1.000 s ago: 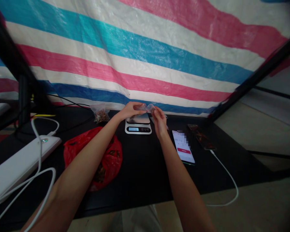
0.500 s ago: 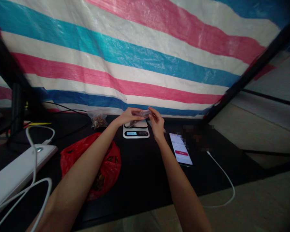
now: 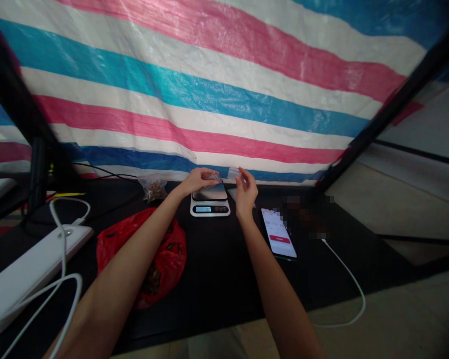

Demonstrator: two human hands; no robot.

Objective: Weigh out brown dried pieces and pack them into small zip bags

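My left hand (image 3: 199,178) and my right hand (image 3: 246,189) are raised side by side just above a small white kitchen scale (image 3: 210,205) at the back of the black table (image 3: 224,279). Both pinch a small clear plastic bag (image 3: 228,174) between fingertips, the left at its left end, the right at its right end. The bag looks thin and nearly empty. The scale's display is lit.
A red plastic bag (image 3: 164,254) with brown contents lies left of centre. A clear bag of brown bits (image 3: 154,188) sits at the back. A lit phone (image 3: 279,233) lies right of the scale, white cable (image 3: 349,294) beyond it. White power strip (image 3: 30,271) at left.
The two hands have drawn slightly apart while holding the clear bag above the scale. The camera view has tilted a little; nothing else on the table has moved.
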